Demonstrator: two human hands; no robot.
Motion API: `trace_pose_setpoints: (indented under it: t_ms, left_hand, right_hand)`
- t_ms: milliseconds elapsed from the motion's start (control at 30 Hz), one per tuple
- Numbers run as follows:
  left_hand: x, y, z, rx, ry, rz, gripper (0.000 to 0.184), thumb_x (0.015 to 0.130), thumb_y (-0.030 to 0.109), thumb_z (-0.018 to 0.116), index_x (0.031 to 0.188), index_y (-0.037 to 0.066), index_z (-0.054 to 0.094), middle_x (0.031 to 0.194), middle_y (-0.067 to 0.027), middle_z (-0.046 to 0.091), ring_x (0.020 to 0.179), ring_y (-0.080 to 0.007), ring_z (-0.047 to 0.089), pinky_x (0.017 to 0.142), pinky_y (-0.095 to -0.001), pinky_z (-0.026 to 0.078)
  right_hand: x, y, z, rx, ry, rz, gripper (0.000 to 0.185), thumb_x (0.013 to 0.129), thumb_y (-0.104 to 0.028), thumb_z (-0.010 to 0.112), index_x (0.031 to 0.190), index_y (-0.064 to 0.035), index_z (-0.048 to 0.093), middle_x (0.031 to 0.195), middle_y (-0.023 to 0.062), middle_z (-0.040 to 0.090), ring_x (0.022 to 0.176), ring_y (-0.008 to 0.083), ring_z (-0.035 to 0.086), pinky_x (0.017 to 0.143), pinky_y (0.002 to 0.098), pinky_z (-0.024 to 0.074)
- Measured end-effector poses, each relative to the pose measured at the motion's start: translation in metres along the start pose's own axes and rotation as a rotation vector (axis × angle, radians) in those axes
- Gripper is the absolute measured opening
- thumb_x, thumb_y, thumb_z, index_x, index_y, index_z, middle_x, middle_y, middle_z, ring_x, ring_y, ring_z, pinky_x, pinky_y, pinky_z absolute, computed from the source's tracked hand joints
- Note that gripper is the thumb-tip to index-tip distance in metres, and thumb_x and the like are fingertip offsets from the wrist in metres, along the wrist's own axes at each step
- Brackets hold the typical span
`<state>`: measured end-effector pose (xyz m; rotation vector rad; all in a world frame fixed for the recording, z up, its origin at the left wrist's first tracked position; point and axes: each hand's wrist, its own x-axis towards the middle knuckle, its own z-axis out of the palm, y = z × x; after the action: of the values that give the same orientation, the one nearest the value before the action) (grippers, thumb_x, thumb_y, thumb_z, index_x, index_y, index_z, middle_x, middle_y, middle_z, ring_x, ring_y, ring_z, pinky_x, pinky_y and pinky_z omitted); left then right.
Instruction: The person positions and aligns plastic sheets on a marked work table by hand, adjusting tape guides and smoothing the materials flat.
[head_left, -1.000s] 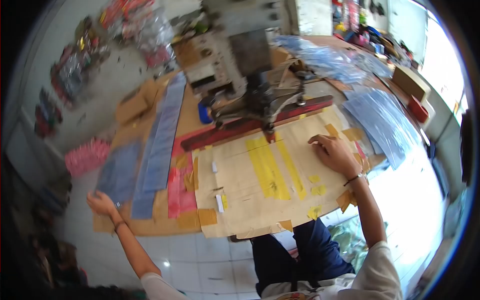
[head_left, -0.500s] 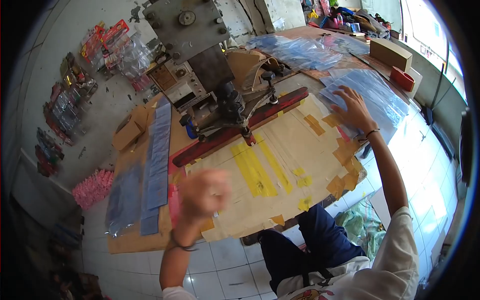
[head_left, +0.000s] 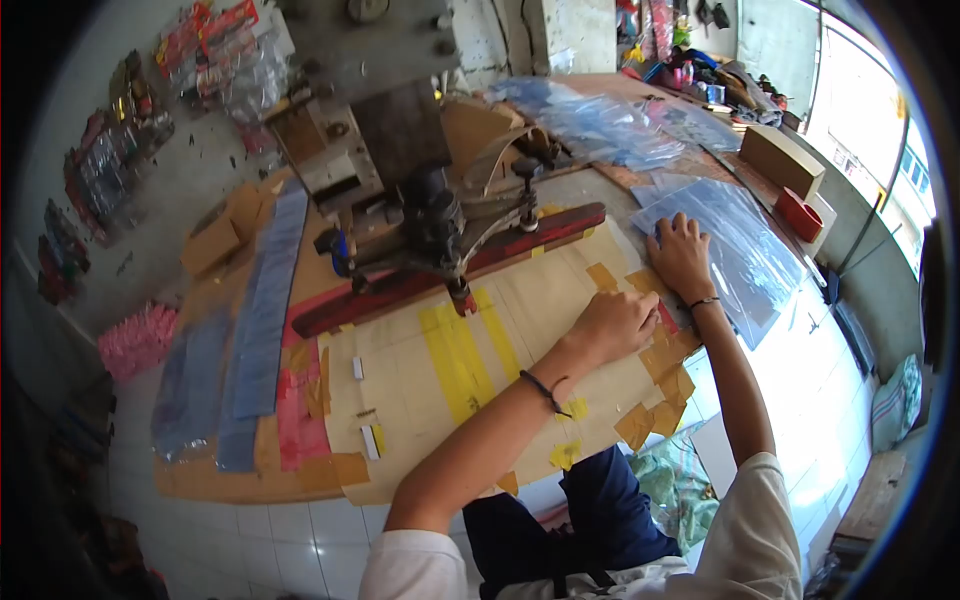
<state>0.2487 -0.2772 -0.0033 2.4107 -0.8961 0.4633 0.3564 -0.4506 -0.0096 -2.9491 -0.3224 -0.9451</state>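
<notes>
My left hand (head_left: pixel 612 325) is closed over the right part of the taped tan board (head_left: pixel 540 300); what its fingers hold, if anything, is too small to make out. My right hand (head_left: pixel 682 258) lies with fingers spread on the near left edge of the clear bluish plastic sheets (head_left: pixel 745 240), just beyond my left hand. Yellow tape strips (head_left: pixel 455 360) cross the middle of the board. Along the board's far edge runs a red bar (head_left: pixel 400 283) under a black machine head (head_left: pixel 432 215).
Long folded blue plastic strips (head_left: pixel 268 300) and a flatter plastic stack (head_left: pixel 190 375) lie at the left. A cardboard box (head_left: pixel 782 160) and a red tape roll (head_left: pixel 798 215) stand at the right. More plastic sheets (head_left: pixel 600 125) lie behind the machine.
My left hand has moved from the left plastic stack across the board to its right side and has closed. My right hand has shifted from the board onto the plastic sheets.
</notes>
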Motion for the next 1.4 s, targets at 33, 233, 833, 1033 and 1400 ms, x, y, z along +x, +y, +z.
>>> trace_pose_setpoints:
  t_ms: [33, 233, 833, 1033, 1400]
  left_hand:
    - [-0.006, -0.001, 0.001, -0.036, 0.016, 0.012, 0.017, 0.094, 0.025, 0.062, 0.09, 0.008, 0.064, 0.079, -0.0171, 0.072, 0.075, -0.0387, 0.071, 0.069, -0.05, 0.057]
    - [-0.004, -0.011, -0.002, -0.146, -0.004, -0.015, 0.018, 0.093, 0.026, 0.065, 0.091, 0.008, 0.067, 0.081, -0.0121, 0.073, 0.075, -0.0325, 0.072, 0.069, -0.0443, 0.057]
    - [-0.039, -0.007, -0.045, -0.09, 0.107, -0.148, 0.057, 0.093, 0.043, 0.071, 0.128, 0.001, 0.056, 0.116, -0.021, 0.067, 0.094, -0.0307, 0.071, 0.077, -0.0434, 0.057]
    - [-0.109, 0.037, -0.119, -0.704, 0.253, -0.464, 0.113, 0.09, 0.054, 0.074, 0.161, -0.003, 0.008, 0.143, -0.024, 0.052, 0.108, -0.027, 0.067, 0.094, -0.038, 0.051]
    - [-0.225, 0.129, -0.156, -0.83, 0.67, -0.494, 0.047, 0.101, 0.013, 0.064, 0.141, -0.005, 0.045, 0.083, -0.0091, 0.07, 0.058, -0.0126, 0.062, 0.061, -0.0283, 0.051]
  right_hand:
    - [-0.001, 0.0, 0.001, 0.009, 0.009, -0.016, 0.033, 0.096, -0.036, 0.058, 0.11, -0.0078, 0.067, 0.116, 0.0142, 0.06, 0.112, 0.0341, 0.058, 0.09, 0.0549, 0.0459]
    - [0.004, 0.007, 0.006, 0.019, -0.041, -0.05, 0.029, 0.1, -0.033, 0.055, 0.106, -0.0075, 0.067, 0.11, 0.014, 0.064, 0.105, 0.0338, 0.063, 0.087, 0.0554, 0.0494]
    - [-0.016, 0.005, -0.171, 0.776, -0.019, -0.151, 0.015, 0.104, -0.011, 0.045, 0.112, -0.0033, 0.054, 0.098, 0.016, 0.075, 0.081, 0.0318, 0.075, 0.066, 0.04, 0.0577]
    - [-0.05, 0.023, -0.298, 1.464, -0.084, -0.236, 0.034, 0.11, -0.03, 0.041, 0.121, -0.0003, 0.052, 0.106, 0.0154, 0.071, 0.078, 0.0208, 0.074, 0.064, 0.0301, 0.0609]
    - [-0.045, -0.038, -0.234, 1.558, -0.102, 0.13, 0.036, 0.11, -0.027, 0.046, 0.137, -0.0036, 0.047, 0.119, 0.0179, 0.068, 0.077, 0.02, 0.074, 0.053, 0.0277, 0.0612]
